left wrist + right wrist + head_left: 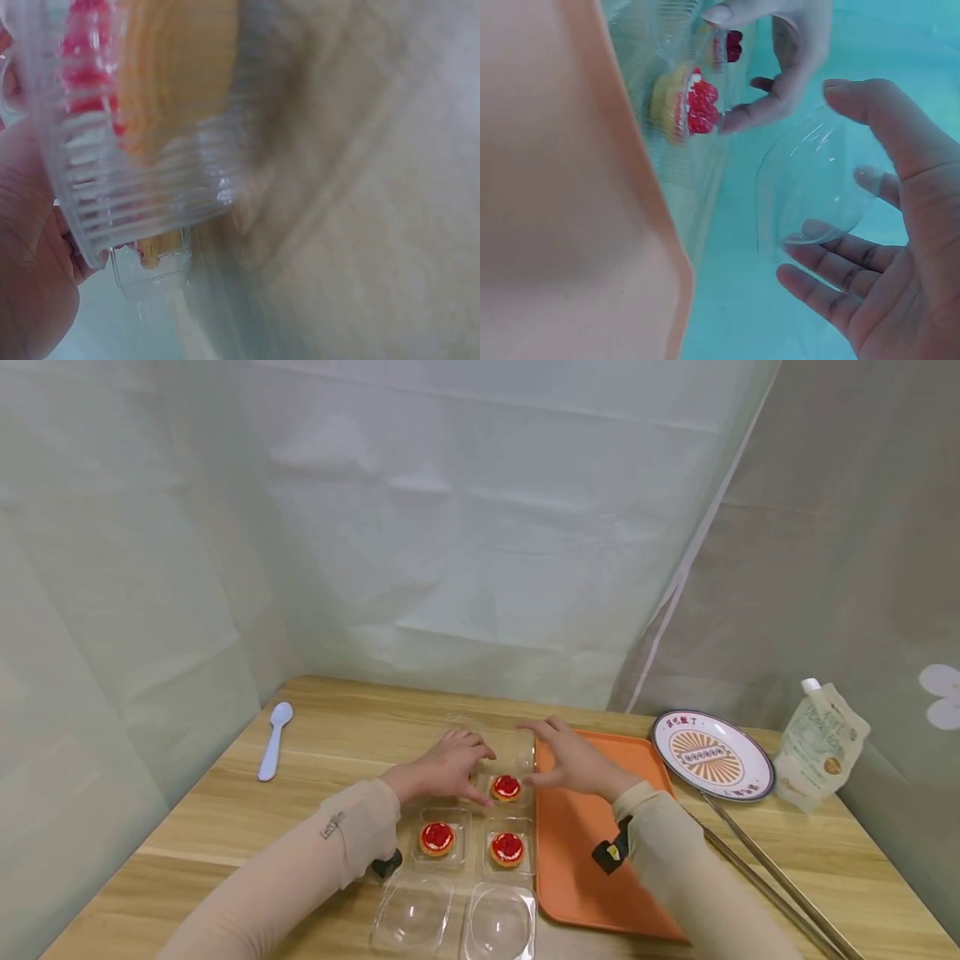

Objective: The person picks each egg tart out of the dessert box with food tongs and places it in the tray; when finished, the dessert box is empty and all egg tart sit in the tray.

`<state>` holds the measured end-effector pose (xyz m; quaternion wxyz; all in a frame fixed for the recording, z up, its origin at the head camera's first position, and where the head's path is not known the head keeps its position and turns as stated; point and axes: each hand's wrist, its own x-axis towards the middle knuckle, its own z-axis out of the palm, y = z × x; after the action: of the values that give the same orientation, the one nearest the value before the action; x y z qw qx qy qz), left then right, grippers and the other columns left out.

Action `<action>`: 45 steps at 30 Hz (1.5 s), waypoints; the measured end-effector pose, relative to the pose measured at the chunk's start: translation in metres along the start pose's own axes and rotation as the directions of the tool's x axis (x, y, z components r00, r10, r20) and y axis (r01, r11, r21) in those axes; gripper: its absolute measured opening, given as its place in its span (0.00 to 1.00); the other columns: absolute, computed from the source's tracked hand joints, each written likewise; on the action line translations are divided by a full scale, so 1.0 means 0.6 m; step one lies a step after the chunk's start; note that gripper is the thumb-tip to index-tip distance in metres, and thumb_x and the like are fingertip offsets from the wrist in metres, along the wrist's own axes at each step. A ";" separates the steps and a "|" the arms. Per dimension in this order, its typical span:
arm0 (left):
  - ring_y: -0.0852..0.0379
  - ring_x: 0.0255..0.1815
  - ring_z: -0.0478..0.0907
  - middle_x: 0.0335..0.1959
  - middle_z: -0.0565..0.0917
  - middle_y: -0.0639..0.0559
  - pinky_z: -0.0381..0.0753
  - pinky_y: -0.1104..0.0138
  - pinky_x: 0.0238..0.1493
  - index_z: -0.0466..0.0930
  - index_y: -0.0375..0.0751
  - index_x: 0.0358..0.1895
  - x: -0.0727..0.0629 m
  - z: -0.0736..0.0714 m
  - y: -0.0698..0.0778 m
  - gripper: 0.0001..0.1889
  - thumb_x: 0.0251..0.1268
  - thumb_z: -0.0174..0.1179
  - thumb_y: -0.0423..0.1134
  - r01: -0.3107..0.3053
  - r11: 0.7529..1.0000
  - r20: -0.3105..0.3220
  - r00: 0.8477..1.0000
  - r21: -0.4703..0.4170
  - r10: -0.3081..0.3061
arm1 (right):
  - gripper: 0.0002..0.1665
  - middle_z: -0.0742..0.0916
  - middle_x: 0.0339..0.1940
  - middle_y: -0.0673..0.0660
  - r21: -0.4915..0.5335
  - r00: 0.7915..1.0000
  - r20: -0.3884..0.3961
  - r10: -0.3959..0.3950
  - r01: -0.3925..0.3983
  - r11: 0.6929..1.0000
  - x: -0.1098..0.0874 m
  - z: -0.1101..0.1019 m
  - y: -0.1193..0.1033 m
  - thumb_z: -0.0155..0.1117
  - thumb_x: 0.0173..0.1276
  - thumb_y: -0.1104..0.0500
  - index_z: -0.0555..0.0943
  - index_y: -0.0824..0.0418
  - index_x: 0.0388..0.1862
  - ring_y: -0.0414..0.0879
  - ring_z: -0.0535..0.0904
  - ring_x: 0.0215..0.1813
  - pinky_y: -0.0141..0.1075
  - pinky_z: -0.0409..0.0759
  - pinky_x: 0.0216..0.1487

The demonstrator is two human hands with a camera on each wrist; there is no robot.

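Observation:
A strawberry-topped tart sits in a clear plastic box beside the orange tray. My left hand reaches over from the left, its thumb and fingers holding the box at its rim. My right hand holds the raised clear lid between spread thumb and fingers; the fingers show through it in the right wrist view. Another tart, behind this box's left side, is mostly hidden by my left hand. Nearer to me, two more tarts lie in boxes whose lids are folded back towards me.
A pale blue spoon lies at the left. Behind the tray's right corner stand a patterned plate and a spouted pouch. Long metal tongs pass under the right arm. Fabric curtains close off the back and sides.

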<state>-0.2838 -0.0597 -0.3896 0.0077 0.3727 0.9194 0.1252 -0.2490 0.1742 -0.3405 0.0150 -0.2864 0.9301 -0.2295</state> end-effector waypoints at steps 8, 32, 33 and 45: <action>0.50 0.60 0.67 0.53 0.77 0.50 0.64 0.55 0.65 0.78 0.43 0.56 -0.002 -0.003 -0.002 0.39 0.42 0.72 0.63 0.001 1.000 -0.004 1.000 -0.008 -0.001 | 0.46 0.75 0.58 0.61 0.037 0.995 -0.097 -0.011 0.015 0.999 -0.001 -0.016 0.001 0.74 0.56 0.52 0.62 0.58 0.69 0.55 0.74 0.60 0.50 0.77 0.57; 0.50 0.59 0.67 0.52 0.77 0.50 0.64 0.55 0.64 0.78 0.43 0.56 -0.002 -0.007 0.000 0.38 0.42 0.73 0.62 0.009 1.000 0.004 1.000 -0.026 -0.009 | 0.43 0.76 0.62 0.64 0.225 0.972 -0.222 0.076 -0.024 0.974 0.044 -0.006 0.042 0.73 0.57 0.54 0.64 0.62 0.68 0.59 0.72 0.63 0.54 0.77 0.58; 0.51 0.59 0.67 0.52 0.77 0.50 0.64 0.55 0.64 0.78 0.43 0.56 -0.002 -0.008 0.000 0.38 0.42 0.73 0.61 0.010 1.000 0.004 1.000 -0.028 -0.010 | 0.43 0.76 0.62 0.64 0.229 0.972 -0.222 0.082 -0.029 0.973 0.047 -0.002 0.045 0.73 0.57 0.54 0.64 0.62 0.68 0.59 0.72 0.63 0.54 0.76 0.58; 0.51 0.58 0.68 0.53 0.77 0.50 0.65 0.56 0.64 0.78 0.43 0.56 0.003 -0.002 0.000 0.38 0.42 0.72 0.63 0.006 1.000 0.008 1.000 -0.009 -0.006 | 0.43 0.74 0.65 0.67 0.272 0.964 -0.173 0.199 -0.148 0.951 0.075 0.041 0.065 0.74 0.56 0.56 0.64 0.66 0.66 0.59 0.71 0.64 0.54 0.75 0.61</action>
<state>-0.2850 -0.0588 -0.3886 0.0132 0.3705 0.9199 0.1280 -0.3033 0.1681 -0.3749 -0.0208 -0.1745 0.9109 -0.3732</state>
